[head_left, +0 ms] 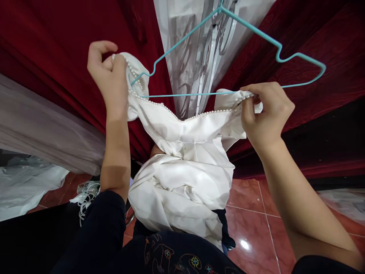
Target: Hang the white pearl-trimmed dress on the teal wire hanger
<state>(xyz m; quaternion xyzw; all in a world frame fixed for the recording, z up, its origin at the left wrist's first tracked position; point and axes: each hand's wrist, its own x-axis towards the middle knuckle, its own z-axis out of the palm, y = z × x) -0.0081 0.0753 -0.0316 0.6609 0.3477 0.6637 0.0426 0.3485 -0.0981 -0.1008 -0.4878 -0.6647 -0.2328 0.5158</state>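
Observation:
A white satin garment (185,163) with a pearl-beaded neckline hangs in front of me. My left hand (107,72) pinches its left shoulder, which sits over the left end of a teal wire hanger (256,30). My right hand (264,112) grips the garment's right shoulder, held against the hanger's bottom bar. The hanger's right end sticks out bare beyond my right hand. The garment's lower part bunches against my dark patterned clothing.
Dark red velvet drapes (51,42) hang behind, with a sheer white patterned curtain (202,49) in the middle. Grey fabric (42,129) lies at left. Red glossy floor tiles (251,213) are below, with white cloth (25,182) and cords (85,194) at lower left.

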